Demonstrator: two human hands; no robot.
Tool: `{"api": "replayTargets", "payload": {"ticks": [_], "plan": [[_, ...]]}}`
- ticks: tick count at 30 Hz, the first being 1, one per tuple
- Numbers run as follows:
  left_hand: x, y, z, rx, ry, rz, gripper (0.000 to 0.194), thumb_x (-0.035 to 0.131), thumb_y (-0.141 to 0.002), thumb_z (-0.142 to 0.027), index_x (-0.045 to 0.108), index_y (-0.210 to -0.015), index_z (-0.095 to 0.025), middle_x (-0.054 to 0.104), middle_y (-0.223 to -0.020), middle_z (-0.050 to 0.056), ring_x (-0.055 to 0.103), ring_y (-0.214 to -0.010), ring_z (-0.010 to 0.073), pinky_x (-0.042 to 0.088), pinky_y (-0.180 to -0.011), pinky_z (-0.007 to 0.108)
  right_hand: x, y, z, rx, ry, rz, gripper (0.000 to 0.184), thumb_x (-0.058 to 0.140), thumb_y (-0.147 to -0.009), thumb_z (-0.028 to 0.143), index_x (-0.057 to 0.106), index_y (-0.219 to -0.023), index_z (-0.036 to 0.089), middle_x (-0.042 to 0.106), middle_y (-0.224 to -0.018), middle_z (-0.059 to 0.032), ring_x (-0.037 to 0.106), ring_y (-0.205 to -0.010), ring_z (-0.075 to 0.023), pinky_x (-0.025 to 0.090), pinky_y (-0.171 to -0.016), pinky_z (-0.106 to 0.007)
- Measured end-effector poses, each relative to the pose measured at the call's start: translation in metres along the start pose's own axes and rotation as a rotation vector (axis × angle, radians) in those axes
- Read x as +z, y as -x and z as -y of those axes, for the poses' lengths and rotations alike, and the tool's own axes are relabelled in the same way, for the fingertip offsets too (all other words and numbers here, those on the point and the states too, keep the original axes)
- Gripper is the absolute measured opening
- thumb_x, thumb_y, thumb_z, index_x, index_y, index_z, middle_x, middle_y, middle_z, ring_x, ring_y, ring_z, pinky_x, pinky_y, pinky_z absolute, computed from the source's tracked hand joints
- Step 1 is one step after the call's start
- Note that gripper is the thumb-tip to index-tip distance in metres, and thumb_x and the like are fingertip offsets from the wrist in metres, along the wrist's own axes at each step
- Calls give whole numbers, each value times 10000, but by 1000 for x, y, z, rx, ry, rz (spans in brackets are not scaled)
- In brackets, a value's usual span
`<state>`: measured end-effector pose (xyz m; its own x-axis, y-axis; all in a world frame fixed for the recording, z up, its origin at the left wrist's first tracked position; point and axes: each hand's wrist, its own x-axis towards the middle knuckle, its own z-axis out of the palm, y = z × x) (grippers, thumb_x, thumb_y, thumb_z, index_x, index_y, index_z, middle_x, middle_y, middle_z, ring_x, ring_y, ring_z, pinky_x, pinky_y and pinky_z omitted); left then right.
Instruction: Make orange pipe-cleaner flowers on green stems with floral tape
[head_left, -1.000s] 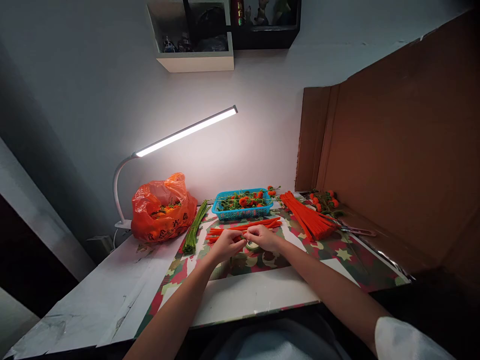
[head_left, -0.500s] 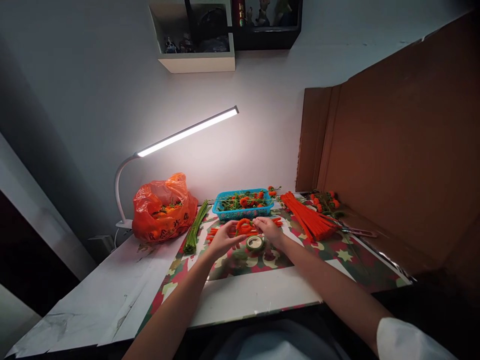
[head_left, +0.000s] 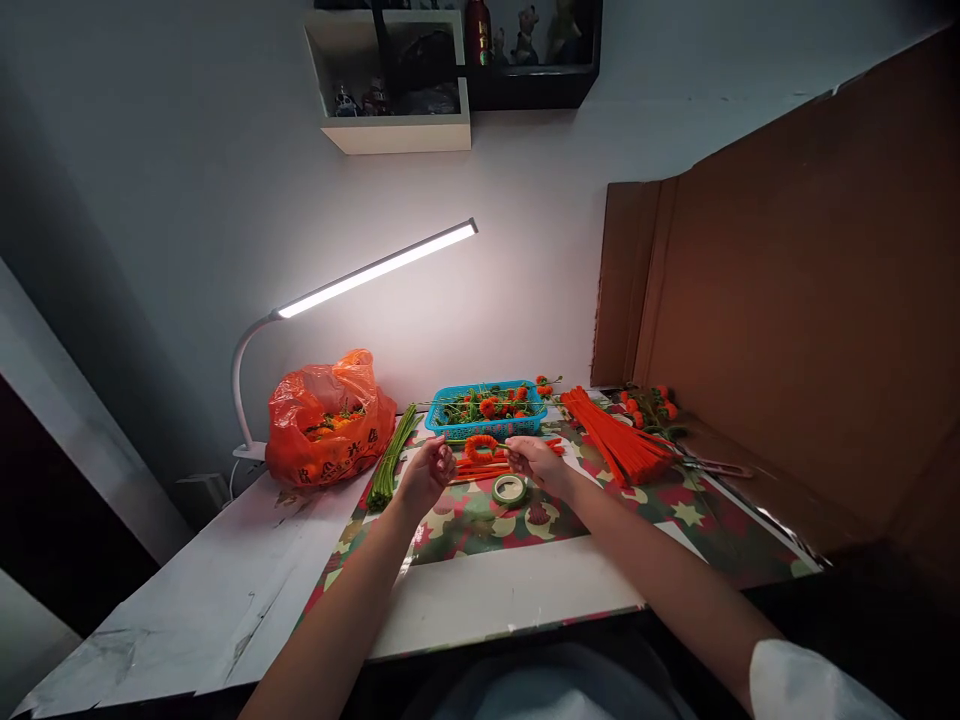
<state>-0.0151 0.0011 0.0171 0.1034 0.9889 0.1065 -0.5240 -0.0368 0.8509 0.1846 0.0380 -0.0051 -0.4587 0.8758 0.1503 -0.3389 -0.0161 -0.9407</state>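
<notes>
My left hand [head_left: 427, 472] and my right hand [head_left: 531, 461] are raised over the patterned mat [head_left: 600, 505], both pinched on the ends of a thin green stem. An orange pipe-cleaner coil [head_left: 481, 446] sits on that stem between the two hands. Just below them a roll of green tape [head_left: 510, 489] lies flat on the mat. A few loose orange pipe cleaners [head_left: 480, 466] lie under the hands.
A blue basket [head_left: 484, 409] of orange flowers stands behind the hands. Left are green stems [head_left: 391, 456], an orange plastic bag [head_left: 326, 420] and a lit desk lamp [head_left: 352, 280]. Right lie a bundle of orange pipe cleaners [head_left: 615, 432], scissors [head_left: 712, 465] and a cardboard wall [head_left: 795, 320].
My hands lifted from the mat and drew apart, the left one going left. The orange coil now hangs on the stem stretched between them, and the tape roll is uncovered.
</notes>
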Motion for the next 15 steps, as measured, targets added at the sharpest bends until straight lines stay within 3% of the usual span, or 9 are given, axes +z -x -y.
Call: {"api": "replayTargets", "payload": {"ticks": [4,7,11,15], "plan": [[-1,0,-1,-16,-55,-36,279,593,-767,-428,545,-723,-157,598,-648,-4,526,-508,87,409,-450,186,3,1,-1,6,-8,-34,398,679,-617,470,406,-582,182,379,-563,57,305,-501,-65,236,-494,-229],[-5,-1,1,-43,-159,-29,295,564,-798,-433,591,-903,-159,663,-883,55,607,-659,131,468,-520,212,1,3,0,38,75,31,401,677,-612,461,393,-568,181,365,-543,64,294,-491,-61,230,-495,-231],[-5,1,9,-326,-286,218,343,560,-812,-442,628,-908,-120,670,-881,92,624,-669,147,476,-566,224,5,9,4,80,283,226,409,642,-650,488,409,-535,173,337,-486,72,267,-470,-58,211,-489,-237],[-1,6,15,-628,-255,500,484,479,-828,-549,628,-950,-104,663,-766,101,633,-645,185,470,-578,264,15,16,8,73,422,360,438,584,-702,563,492,-585,150,440,-507,44,317,-461,-60,216,-472,-233]]}}
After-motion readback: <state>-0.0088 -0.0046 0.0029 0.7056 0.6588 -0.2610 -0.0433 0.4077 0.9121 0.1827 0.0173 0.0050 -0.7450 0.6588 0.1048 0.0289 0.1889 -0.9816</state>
